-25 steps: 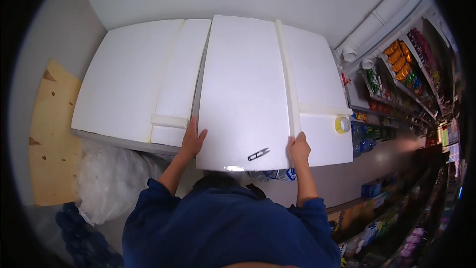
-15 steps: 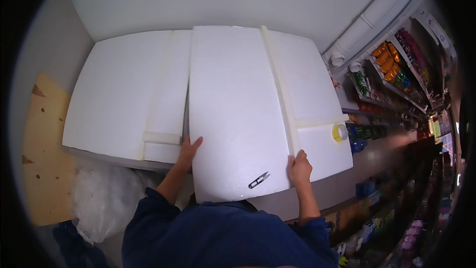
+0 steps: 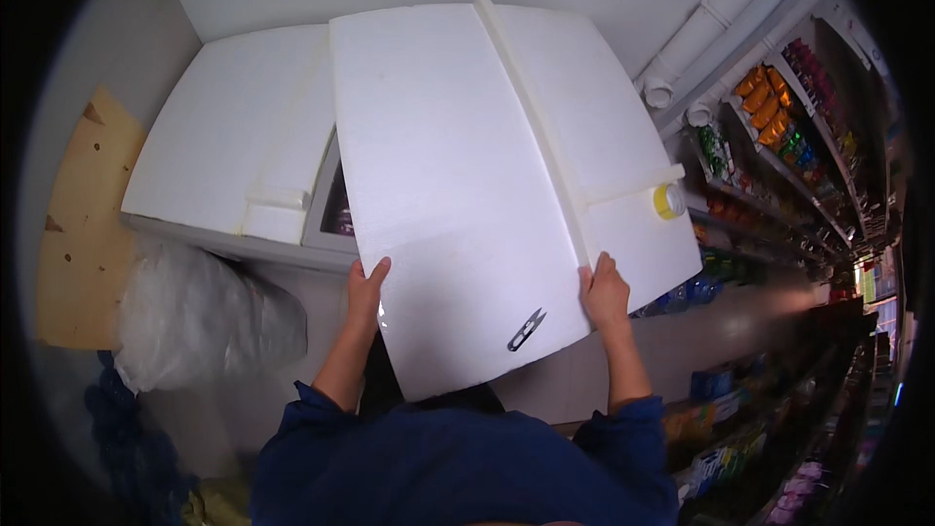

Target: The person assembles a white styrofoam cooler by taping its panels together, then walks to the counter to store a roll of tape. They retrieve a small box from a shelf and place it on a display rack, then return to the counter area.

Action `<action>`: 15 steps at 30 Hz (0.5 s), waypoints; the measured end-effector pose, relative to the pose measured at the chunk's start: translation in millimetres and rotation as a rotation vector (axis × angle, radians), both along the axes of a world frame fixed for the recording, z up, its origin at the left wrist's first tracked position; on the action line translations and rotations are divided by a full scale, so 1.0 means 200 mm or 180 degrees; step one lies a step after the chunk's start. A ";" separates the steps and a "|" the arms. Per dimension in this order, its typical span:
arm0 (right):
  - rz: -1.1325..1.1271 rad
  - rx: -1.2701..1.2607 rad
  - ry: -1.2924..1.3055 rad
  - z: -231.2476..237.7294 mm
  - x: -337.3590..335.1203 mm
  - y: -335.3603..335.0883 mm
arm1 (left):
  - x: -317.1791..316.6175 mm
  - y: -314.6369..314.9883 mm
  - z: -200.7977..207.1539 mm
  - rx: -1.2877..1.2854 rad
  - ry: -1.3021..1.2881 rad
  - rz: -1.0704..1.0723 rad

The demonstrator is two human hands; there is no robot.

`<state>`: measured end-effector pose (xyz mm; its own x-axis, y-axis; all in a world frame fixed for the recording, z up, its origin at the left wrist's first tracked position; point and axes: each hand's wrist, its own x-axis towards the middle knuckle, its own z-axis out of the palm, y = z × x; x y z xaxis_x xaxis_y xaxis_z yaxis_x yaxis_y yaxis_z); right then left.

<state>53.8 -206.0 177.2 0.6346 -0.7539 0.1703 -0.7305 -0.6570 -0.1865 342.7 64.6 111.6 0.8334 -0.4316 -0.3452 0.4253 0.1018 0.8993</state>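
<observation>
A large white foam board (image 3: 438,166) lies in front of me, its near end close to my body. My left hand (image 3: 366,294) grips its left edge, thumb on top and fingers underneath. With my right hand (image 3: 606,294) I hold the board's near right side, at the end of a raised foam strip (image 3: 531,112); some fingers are hidden. Small black thread snips (image 3: 526,329) rest on the board near its front edge. A yellow tape roll (image 3: 669,202) stands on the right-hand foam section, beside a short cross strip (image 3: 638,185).
Another white foam panel (image 3: 229,127) covers the grey-framed unit (image 3: 234,248) at left. A clear plastic bag (image 3: 195,312) and a wooden board (image 3: 83,234) are below it. White pipes (image 3: 716,15) and stocked shelves (image 3: 769,122) stand at right.
The foam board and right section have turned and slid away from the left panel, opening a dark gap between them. Both hands keep their grip; snips and tape moved along with the board.
</observation>
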 end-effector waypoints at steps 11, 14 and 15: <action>0.0285 0.0283 0.0080 -0.05 -0.30 0.19 | 0.12 0.21 0.09 -0.0591 0.0923 -0.0358; 0.0345 0.0321 -0.0040 -0.04 -0.30 0.23 | 0.13 0.27 0.12 -0.0582 0.0624 -0.0310; 0.0380 0.0327 -0.0059 -0.04 -0.30 0.25 | 0.11 0.30 0.14 -0.0593 0.0544 -0.0274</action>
<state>-7.1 -156.8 170.2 0.7182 -0.6873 0.1088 -0.6441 -0.7157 -0.2700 364.4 124.9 138.7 0.7272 -0.5677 -0.3858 0.5837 0.2156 0.7828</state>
